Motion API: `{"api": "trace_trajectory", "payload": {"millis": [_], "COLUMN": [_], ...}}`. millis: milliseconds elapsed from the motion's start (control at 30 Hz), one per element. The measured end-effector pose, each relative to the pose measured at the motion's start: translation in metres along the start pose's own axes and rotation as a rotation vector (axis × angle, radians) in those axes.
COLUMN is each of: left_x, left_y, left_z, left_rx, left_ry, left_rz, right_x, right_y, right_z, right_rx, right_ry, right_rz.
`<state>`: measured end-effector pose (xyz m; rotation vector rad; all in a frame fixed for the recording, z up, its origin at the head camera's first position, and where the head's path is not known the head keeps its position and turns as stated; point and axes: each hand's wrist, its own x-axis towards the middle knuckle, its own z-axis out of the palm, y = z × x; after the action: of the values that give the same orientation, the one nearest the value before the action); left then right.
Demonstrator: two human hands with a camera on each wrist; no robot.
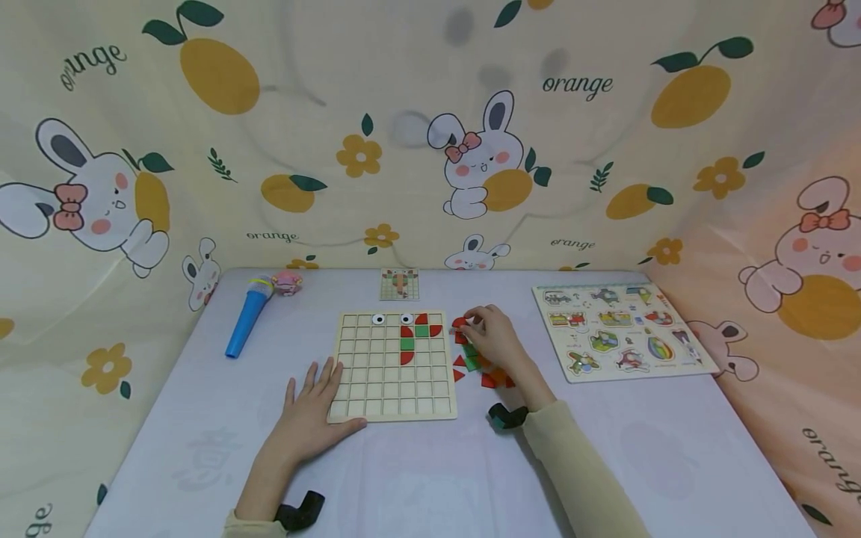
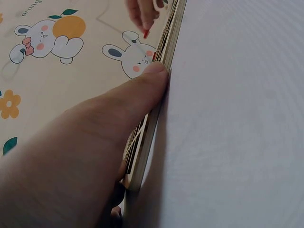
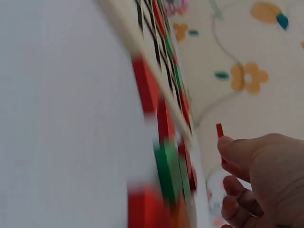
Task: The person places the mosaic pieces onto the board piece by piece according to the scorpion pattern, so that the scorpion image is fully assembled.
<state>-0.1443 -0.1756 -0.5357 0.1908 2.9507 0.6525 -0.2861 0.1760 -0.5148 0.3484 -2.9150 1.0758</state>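
Observation:
A pale wooden grid board point(image 1: 370, 385) lies flat on the white table. Along its upper right, red point(image 1: 406, 358) and green point(image 1: 407, 344) tiles sit in the squares, with two round eye pieces point(image 1: 379, 320) at the top. My left hand point(image 1: 303, 422) rests at the board's lower left corner, fingers spread along its side and the thumb point(image 2: 142, 85) pressing the near edge. Between thumb and fingertips, my right hand point(image 1: 499, 340) pinches a small red tile point(image 3: 220, 129), held above the loose pieces right of the board. Loose red, orange and green tiles point(image 1: 469, 351) lie beneath it, partly covered.
Behind the board lies a small pattern card point(image 1: 400, 285). A blue toy microphone point(image 1: 246, 321) and a pink toy point(image 1: 288, 282) are at the back left. To the right is a picture puzzle board point(image 1: 605, 351). A printed cloth point(image 1: 397, 187) hangs behind the table.

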Motion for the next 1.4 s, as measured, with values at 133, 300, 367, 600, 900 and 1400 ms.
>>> {"api": "trace_trajectory", "payload": {"millis": [133,300,367,600,900,1400], "left_x": [0.0,0.001,0.0,-0.001,0.0,0.0], "left_y": [-0.001,-0.001,-0.001,0.0,-0.002,0.0], "left_z": [0.0,0.001,0.0,-0.003,-0.002,-0.001], "left_rx": [0.002,0.008,0.009,0.0,-0.002,-0.012], "left_ry": [-0.001,-0.011,-0.009,0.005,-0.016,-0.006], "left_rz": [0.002,0.003,0.006,0.023,0.017,0.017], "right_x": [0.003,0.008,0.01,0.018,0.023,0.026], "right_y": [-0.026,-0.058,-0.069,-0.095,-0.108,-0.106], "right_z": [0.017,0.041,0.051,0.081,0.097,0.1], "right_rx": [0.021,0.037,0.031,0.012,-0.071,-0.093], "right_ry": [0.011,-0.021,-0.043,-0.112,-0.135,-0.123], "right_rz": [-0.071,-0.138,-0.15,-0.161,-0.107,-0.092]}}
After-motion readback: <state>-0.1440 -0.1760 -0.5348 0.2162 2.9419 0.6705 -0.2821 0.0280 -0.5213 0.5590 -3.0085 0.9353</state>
